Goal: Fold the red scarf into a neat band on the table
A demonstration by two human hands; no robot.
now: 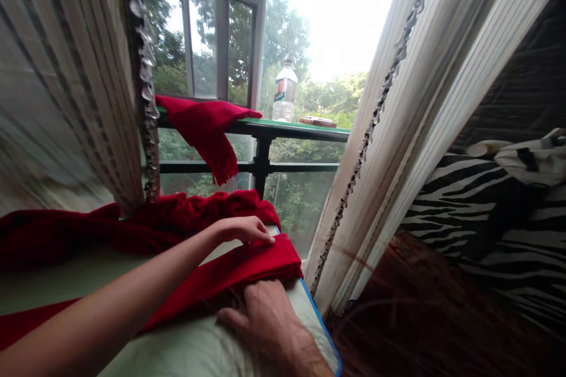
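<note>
A long folded band of red cloth [260,259] lies across a pale green surface [194,344] with a blue edge. My left hand [247,230] reaches over the band, its fingers closed in a pinch at the far edge near the right end. My right hand [269,312] rests palm down at the near edge, thumb spread to the side. Its fingertips touch the fold and are partly hidden by it. Behind the band lies a rumpled heap of darker red cloth [172,218].
A fringed red cloth [203,123] hangs over the green-topped window rail [260,126]. A plastic bottle [285,94] and a small flat brown object [317,122] stand on it. Curtains [375,118] hang on both sides. At right is a zebra-striped cover [460,200] with a pale bag [533,159].
</note>
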